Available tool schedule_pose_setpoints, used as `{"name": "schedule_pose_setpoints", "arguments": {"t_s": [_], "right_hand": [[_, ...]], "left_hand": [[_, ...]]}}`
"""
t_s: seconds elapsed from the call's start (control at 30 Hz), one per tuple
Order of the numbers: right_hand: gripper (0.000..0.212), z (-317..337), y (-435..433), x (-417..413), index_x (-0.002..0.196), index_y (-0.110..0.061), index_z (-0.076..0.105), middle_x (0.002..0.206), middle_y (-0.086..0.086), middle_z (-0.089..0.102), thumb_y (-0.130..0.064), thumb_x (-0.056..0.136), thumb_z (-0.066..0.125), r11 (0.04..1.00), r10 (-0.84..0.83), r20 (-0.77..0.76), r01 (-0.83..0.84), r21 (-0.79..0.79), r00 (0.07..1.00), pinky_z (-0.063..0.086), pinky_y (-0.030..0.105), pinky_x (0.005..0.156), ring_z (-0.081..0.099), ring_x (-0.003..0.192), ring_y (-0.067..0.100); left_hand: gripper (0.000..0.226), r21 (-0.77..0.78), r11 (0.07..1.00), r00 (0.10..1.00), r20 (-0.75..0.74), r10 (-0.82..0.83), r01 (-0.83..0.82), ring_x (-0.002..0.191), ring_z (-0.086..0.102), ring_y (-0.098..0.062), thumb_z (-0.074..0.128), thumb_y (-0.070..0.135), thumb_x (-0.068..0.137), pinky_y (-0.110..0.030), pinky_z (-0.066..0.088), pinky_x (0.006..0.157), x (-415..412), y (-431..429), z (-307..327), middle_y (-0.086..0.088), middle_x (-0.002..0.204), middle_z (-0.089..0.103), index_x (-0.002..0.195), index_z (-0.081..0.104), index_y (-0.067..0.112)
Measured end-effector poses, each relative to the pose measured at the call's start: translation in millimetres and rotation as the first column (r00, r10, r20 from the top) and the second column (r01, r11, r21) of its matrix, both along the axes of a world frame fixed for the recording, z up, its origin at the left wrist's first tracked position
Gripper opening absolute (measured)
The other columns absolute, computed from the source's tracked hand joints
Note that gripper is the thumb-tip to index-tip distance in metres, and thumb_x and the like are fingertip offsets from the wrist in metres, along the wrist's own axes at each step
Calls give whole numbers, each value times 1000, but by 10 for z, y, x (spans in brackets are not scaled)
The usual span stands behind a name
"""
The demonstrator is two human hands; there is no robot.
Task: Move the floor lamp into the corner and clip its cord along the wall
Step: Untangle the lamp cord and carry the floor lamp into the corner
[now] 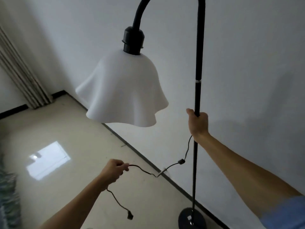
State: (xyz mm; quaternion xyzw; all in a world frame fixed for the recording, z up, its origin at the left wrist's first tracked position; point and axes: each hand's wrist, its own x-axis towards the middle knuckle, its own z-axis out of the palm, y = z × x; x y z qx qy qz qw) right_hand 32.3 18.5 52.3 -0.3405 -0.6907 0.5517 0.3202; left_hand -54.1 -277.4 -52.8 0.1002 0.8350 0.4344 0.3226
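A black floor lamp stands close to the white wall, its thin pole (198,96) rising from a round black base (192,219) on the floor. Its wavy white shade (122,95) hangs from the curved neck. My right hand (198,123) is wrapped around the pole at mid-height. My left hand (113,171) pinches the black cord (142,170), which runs right past an inline switch (181,161) up to the pole. The cord's free end with the plug (130,221) dangles below my left wrist. A small clip (162,171) seems to sit on the cord near the skirting.
The room corner (63,91) lies far left behind the shade, where a dark skirting board (140,154) meets the glossy beige floor. A pleated curtain (21,80) hangs on the left wall. A patterned fabric edge (8,195) shows at the lower left.
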Motion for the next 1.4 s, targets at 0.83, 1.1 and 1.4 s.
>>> {"name": "schedule_pose_setpoints", "arguments": {"t_s": [0.83, 1.1, 1.4], "right_hand": [[43, 397, -2716, -5301, 53, -20, 21, 50, 3, 23, -31, 81, 51, 898, 421, -192, -437, -46, 886, 22, 34, 51, 25, 54, 22], [43, 531, -3177, -7246, 54, -20, 20, 49, 1, 23, -31, 81, 52, 824, 540, -201, -562, -71, 817, 25, 36, 52, 26, 52, 23], [47, 531, -3826, -9133, 51, -19, 20, 45, -4, 23, -27, 84, 52, 799, 579, -206, -599, -51, 789, 22, 34, 51, 23, 46, 18]], "left_hand": [[31, -64, 925, 912, -204, 355, -374, 42, 29, -12, 57, 27, 90, -22, 23, 41, -3927, -2463, 497, -1, 54, 40, 67, 67, 10], [33, -76, 817, 797, -287, 531, -572, 50, 39, -18, 61, 33, 86, -27, 30, 54, -5477, -2915, 514, -3, 55, 47, 59, 69, 15], [34, -92, 741, 718, -353, 600, -665, 44, 38, -14, 61, 26, 88, -25, 29, 46, -7047, -3696, 578, -2, 51, 48, 55, 66, 18]]}}
